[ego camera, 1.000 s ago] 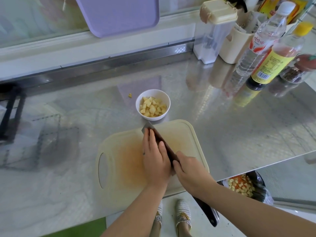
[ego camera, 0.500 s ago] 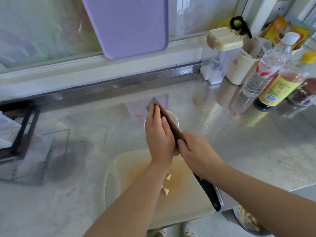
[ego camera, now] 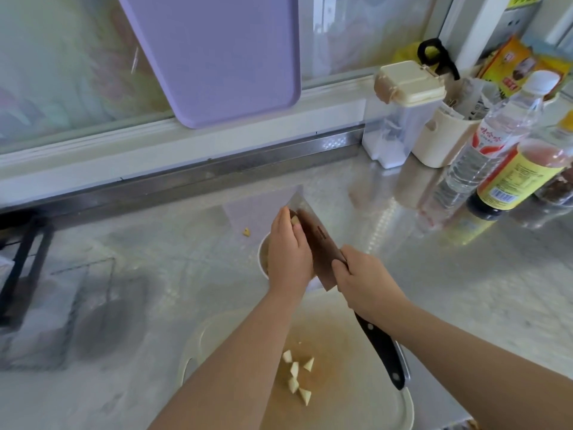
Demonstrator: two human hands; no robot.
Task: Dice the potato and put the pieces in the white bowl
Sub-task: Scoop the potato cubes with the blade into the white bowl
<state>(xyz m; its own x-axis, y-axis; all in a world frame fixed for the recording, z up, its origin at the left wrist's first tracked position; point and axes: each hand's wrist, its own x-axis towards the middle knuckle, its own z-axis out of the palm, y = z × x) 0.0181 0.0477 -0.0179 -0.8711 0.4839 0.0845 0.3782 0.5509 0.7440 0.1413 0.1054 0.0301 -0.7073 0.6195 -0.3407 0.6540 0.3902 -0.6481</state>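
Note:
Above the white bowl (ego camera: 262,259), my left hand (ego camera: 290,252) lies with straight fingers flat against the blade of the cleaver (ego camera: 320,243), pressing potato dice (ego camera: 294,219) to it. Most of the bowl is hidden under that hand. My right hand (ego camera: 362,280) grips the cleaver where blade meets black handle, and the blade is tilted over the bowl. Several potato dice (ego camera: 297,377) lie on the cream cutting board (ego camera: 356,408) near me, close to my left forearm.
One stray potato bit (ego camera: 246,232) lies on the steel counter left of the bowl. A purple board (ego camera: 217,57) leans at the back. Bottles (ego camera: 483,162), a clear container (ego camera: 403,113) and a cream holder (ego camera: 440,141) stand back right. A black rack (ego camera: 18,259) sits far left.
Both hands lifted the cleaver with potato dice off the cutting board and carried it forward over the bowl. A few dice stayed behind on the board.

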